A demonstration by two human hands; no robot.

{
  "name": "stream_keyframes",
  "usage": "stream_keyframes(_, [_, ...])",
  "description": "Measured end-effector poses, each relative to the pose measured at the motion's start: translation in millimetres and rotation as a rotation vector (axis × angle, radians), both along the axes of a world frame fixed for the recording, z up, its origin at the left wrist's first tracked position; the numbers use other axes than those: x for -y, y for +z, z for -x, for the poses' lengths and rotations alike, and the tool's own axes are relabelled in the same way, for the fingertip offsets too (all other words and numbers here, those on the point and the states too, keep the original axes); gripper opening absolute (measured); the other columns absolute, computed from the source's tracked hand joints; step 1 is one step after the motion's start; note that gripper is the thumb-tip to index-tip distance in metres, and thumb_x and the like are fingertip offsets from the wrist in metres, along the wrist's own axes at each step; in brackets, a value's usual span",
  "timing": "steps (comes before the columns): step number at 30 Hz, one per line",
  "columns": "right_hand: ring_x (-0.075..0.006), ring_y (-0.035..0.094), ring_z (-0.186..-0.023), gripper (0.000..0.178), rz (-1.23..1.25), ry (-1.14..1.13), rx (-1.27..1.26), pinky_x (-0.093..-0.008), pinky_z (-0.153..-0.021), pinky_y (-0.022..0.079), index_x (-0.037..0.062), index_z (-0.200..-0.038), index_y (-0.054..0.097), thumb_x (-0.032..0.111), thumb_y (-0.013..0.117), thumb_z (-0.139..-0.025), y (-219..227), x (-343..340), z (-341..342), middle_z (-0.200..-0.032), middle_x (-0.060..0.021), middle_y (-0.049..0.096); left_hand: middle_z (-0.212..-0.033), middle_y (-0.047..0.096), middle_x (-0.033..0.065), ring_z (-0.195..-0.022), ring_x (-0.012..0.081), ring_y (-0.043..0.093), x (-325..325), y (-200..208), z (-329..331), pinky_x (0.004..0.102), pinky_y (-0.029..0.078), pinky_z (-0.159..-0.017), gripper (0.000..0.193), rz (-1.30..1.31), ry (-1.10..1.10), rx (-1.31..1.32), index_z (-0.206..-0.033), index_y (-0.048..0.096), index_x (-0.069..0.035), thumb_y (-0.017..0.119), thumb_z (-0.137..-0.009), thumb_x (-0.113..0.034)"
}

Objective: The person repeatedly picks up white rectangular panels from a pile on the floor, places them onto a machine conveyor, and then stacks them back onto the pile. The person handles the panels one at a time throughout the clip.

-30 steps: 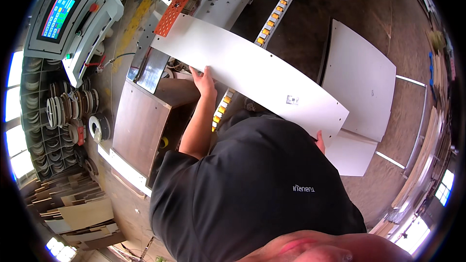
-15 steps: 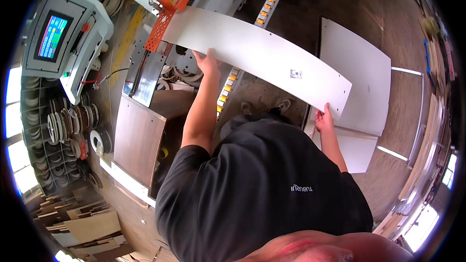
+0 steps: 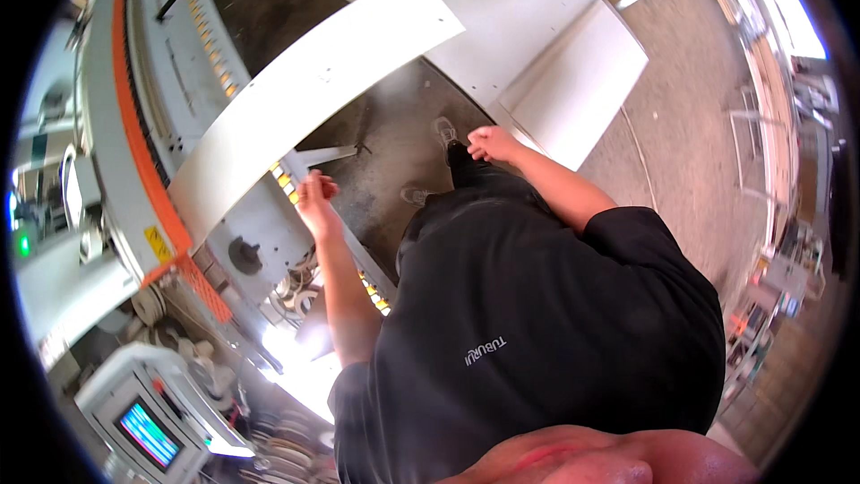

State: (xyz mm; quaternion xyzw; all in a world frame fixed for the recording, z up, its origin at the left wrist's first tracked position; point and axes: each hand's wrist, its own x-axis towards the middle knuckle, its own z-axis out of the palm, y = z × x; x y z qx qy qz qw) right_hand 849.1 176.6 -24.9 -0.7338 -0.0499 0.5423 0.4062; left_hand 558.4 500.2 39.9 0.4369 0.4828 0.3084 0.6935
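A long white panel reaches from the orange-edged machine out over the floor, its far end near the stacked boards. My left hand is just below the panel's near edge, apart from it, with nothing held and the fingers loosely bent but apart. My right hand hangs in front of my body, away from the panel and close to the white boards. Its fingers are curled in, and nothing shows in them.
A stack of large white boards stands ahead to the right. A roller track with yellow rollers runs along the machine. At lower left are a control console with a lit screen and several rolls of edging.
Both hands have let go of the white panel, whose inner end now lies further along in the machine. My view has turned to the right.
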Motion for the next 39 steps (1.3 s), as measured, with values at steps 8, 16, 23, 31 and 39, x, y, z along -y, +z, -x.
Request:
stream_keyframes(8, [-0.0166, 0.071, -0.073, 0.034, 0.303, -0.211, 0.075, -0.0321, -0.059, 0.053, 0.0019, -0.099, 0.069, 0.035, 0.061, -0.098, -70, 214, 20, -0.084, -0.0107, 0.074, -0.070, 0.063, 0.0039, -0.060, 0.0115, 0.059, 158, -80, -36, 0.0279, 0.050, -0.061, 0.029, 0.311, -0.728, -0.398, -0.087, 0.067, -0.002, 0.061, -0.101, -0.026])
stream_keyframes(16, [-0.0248, 0.073, -0.081, 0.047, 0.582, -0.316, 0.410, -0.0395, -0.064, 0.055, 0.0015, -0.095, 0.069, 0.048, 0.063, -0.094, -179, 332, -17, -0.088, -0.0115, 0.074, -0.086, 0.070, 0.0060, -0.068, 0.0109, 0.063, 210, -139, 27, 0.0268, 0.050, -0.059, 0.024, 0.307, -0.879, -0.627, -0.107, 0.069, -0.003, 0.063, -0.098, -0.024])
stream_keyframes(23, [-0.0348, 0.057, -0.127, 0.074, 0.648, -0.788, -0.103, -0.0507, -0.099, 0.049, 0.0027, -0.139, 0.057, 0.059, 0.061, -0.092, -253, 397, -89, -0.138, -0.0185, 0.060, -0.083, 0.068, 0.0027, -0.069, 0.0102, 0.062, 232, -110, 0, 0.0270, 0.049, -0.060, 0.019, 0.385, -0.949, -0.846, -0.105, 0.069, -0.006, 0.062, -0.095, -0.021])
stream_keyframes(31, [-0.0384, 0.061, -0.114, 0.090, 0.531, -1.143, -0.264, -0.0566, -0.081, 0.055, -0.0022, -0.147, 0.045, 0.070, 0.048, -0.094, -255, 394, -86, -0.144, -0.0222, 0.053, -0.093, 0.069, 0.0058, -0.077, 0.0121, 0.063, 277, -84, -104, 0.0277, 0.052, -0.069, 0.029, 0.289, -1.124, -0.831, -0.122, 0.064, -0.005, 0.059, -0.101, -0.025])
stream_keyframes(39, [-0.0249, 0.062, -0.101, 0.084, 0.379, -0.948, -0.318, -0.0452, -0.089, 0.052, 0.0083, -0.128, 0.063, 0.081, 0.047, -0.089, -233, 403, -70, -0.113, -0.0100, 0.067, -0.091, 0.068, 0.0066, -0.074, 0.0116, 0.063, 290, -87, -185, 0.0258, 0.051, -0.066, 0.029, 0.237, -1.208, -0.770, -0.115, 0.065, -0.001, 0.060, -0.101, -0.026])
